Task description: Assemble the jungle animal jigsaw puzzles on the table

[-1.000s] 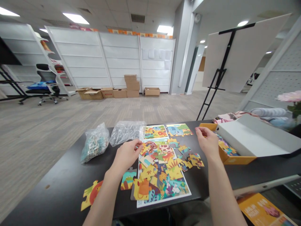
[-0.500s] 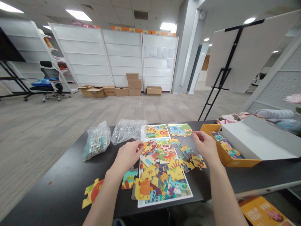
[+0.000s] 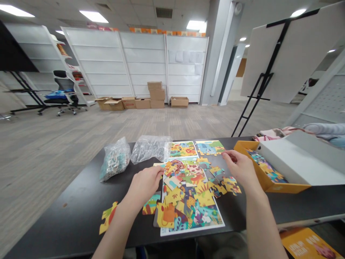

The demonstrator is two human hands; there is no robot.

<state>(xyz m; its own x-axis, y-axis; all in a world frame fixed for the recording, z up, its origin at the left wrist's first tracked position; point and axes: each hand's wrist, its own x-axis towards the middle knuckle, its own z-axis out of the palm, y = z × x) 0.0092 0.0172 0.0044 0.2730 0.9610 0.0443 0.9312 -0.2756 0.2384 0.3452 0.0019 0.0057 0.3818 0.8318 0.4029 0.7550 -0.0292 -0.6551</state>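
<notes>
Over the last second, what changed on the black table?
The right hand edged left, away from the open orange cardboard box toward the loose colourful jigsaw pieces; whether it grips one is unclear. The left hand stayed at the pile's left edge. Pieces, box and the two clear plastic bags did not move.

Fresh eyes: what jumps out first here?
A heap of bright puzzle pieces lies on a picture sheet on the table, the left hand at its left edge and the right hand at its right. An open orange box sits to the right; two clear bags lie behind the left hand.
</notes>
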